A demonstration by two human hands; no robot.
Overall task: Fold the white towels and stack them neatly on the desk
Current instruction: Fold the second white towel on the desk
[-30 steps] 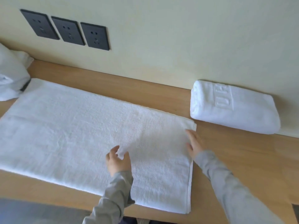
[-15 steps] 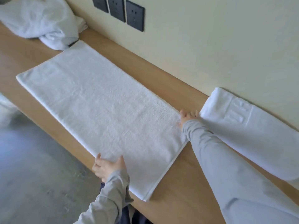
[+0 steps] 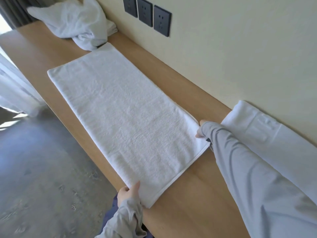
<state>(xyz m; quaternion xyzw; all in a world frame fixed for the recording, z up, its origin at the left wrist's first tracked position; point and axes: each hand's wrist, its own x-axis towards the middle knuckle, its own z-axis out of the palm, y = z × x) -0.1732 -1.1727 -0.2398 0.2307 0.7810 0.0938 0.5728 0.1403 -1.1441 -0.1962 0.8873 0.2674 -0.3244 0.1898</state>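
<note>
A flat white towel (image 3: 127, 121) lies lengthwise on the wooden desk (image 3: 193, 200). My left hand (image 3: 128, 193) grips its near right corner at the desk's front edge, thumb on top. My right hand (image 3: 200, 128), mostly hidden by its grey sleeve, holds the far right corner; only a thumb tip on the cloth and one finger at the edge show. A folded white towel (image 3: 253, 127) rests against the wall just right of my right hand. A crumpled pile of white towels (image 3: 77, 23) sits at the desk's far left end, touching the flat towel's far corner.
Three dark wall sockets (image 3: 147, 14) sit above the desk. A cream wall runs along the desk's back edge. Grey floor (image 3: 42, 169) lies below the front edge, with a white curtain (image 3: 13, 86) at the left.
My left hand moved from the towel's middle to its near right corner and took hold. My right hand slid to the far right corner. The view swung left, showing the crumpled pile.
</note>
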